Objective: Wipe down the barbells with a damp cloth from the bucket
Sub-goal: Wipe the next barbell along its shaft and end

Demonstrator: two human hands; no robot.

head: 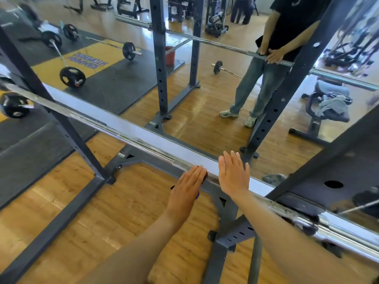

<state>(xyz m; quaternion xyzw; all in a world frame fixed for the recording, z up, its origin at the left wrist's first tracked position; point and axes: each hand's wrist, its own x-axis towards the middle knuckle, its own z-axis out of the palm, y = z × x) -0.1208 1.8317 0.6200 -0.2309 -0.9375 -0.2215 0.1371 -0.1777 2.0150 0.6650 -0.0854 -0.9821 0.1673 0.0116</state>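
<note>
Bare forearms, no sleeves, no gloves or rings on left hand (187, 186) or right hand (232, 174).

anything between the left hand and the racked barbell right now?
Only the dark cloth, pinned under the straight fingers of the left hand against the barbell. The right hand lies open on the bar just beside it.

Your barbell (127, 138) is bright chromed metal, glossy along the shaft, with a duller, scuffed patch by your palms. The rack (82, 144) is matt blue-grey painted steel. Under you, the floor (67, 201) is varnished wood with a soft sheen; the mats (30, 158) look dark, rough rubber.
</note>
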